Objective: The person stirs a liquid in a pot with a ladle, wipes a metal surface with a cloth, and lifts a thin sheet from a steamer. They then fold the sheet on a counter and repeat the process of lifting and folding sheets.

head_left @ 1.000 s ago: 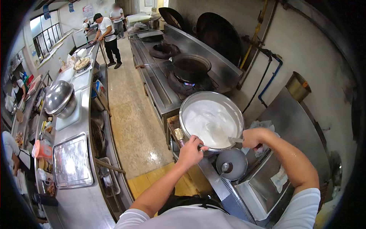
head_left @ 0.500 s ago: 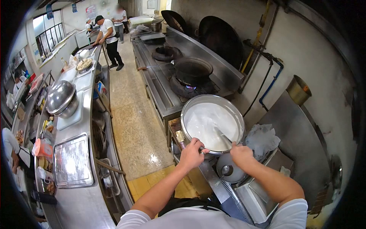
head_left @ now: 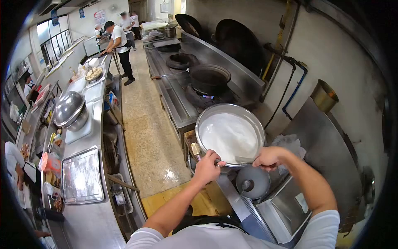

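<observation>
A wide steel bowl (head_left: 263,132) of white, milky liquid (head_left: 229,133) sits beside the stove's near end. My left hand (head_left: 208,166) is closed on the bowl's near rim, thumb and fingers pinching the edge. Closed around the handle of a metal stirring utensil (head_left: 245,159), my right hand (head_left: 270,158) is over the bowl's near right rim. The utensil lies low and nearly level at the liquid's near edge; I cannot make out the exact shape of its end. Just below the bowl stands a round grey pan (head_left: 259,186) with a ladle (head_left: 247,185) in it.
A dark wok (head_left: 210,79) sits over a blue flame on the stove. Clear plastic bags (head_left: 292,145) lie right of the bowl. On the left counter are a metal tray (head_left: 83,176) and a domed steel bowl (head_left: 69,108). Several people stand farther off and at left.
My right hand has moved right and slightly nearer me, bringing the utensil from steeply dipped in the liquid to almost flat by the rim. My left hand keeps its grip.
</observation>
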